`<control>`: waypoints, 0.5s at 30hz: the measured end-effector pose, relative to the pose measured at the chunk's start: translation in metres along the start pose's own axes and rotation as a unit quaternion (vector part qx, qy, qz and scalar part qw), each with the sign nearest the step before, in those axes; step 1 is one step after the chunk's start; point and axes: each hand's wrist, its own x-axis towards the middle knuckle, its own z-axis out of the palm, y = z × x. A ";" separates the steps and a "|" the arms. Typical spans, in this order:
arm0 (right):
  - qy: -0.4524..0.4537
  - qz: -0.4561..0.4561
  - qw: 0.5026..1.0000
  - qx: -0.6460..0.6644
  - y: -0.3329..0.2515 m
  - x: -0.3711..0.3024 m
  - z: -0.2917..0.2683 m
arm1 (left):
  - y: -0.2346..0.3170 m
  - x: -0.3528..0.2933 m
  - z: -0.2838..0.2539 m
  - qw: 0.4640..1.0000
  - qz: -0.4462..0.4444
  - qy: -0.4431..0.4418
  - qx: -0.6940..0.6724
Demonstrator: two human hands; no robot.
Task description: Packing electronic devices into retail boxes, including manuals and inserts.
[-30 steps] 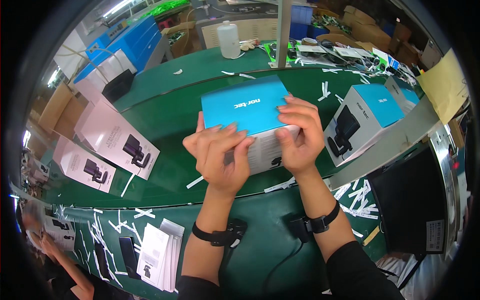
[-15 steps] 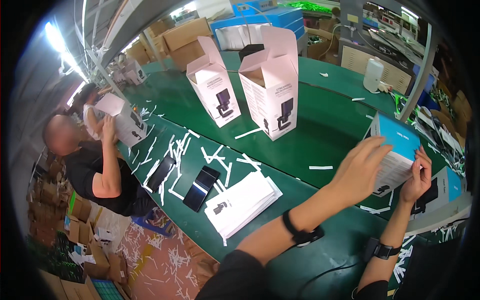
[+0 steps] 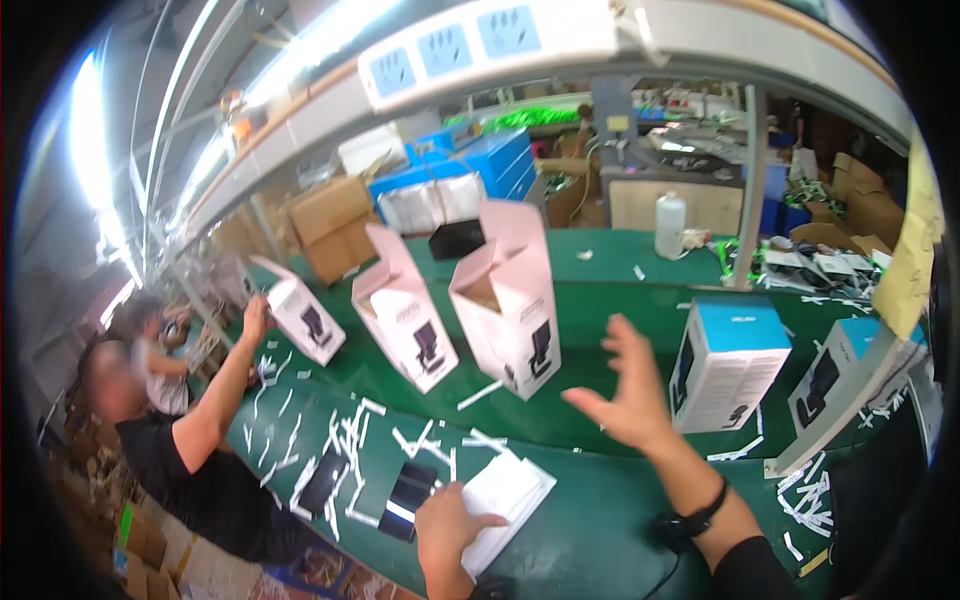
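Resting partly beneath the left hand [image 3: 447,525], its grip unclear, the leaflets [image 3: 507,488] look light, slippery, best edge-pinched; the right hand [image 3: 632,395] spreads empty.

Super bright tube lights [image 3: 90,170] upper left, a socket strip [image 3: 480,38] along the top, long green surface [image 3: 600,500] mid-frame, and brown cartons [image 3: 858,185] piled up upper right.

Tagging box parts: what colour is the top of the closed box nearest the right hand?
The closed box's top is blue; best seen in the head view.
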 end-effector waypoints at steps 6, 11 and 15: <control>-0.056 0.103 0.988 -0.103 0.070 0.054 0.103 | -0.017 0.012 0.046 0.990 0.020 0.136 -0.019; -0.037 0.140 0.988 -0.047 0.090 0.074 0.130 | 0.003 0.014 0.013 0.980 0.092 0.172 -0.033; -0.018 0.142 0.988 -0.063 0.079 0.052 0.083 | -0.008 0.004 0.023 0.976 0.067 0.199 -0.064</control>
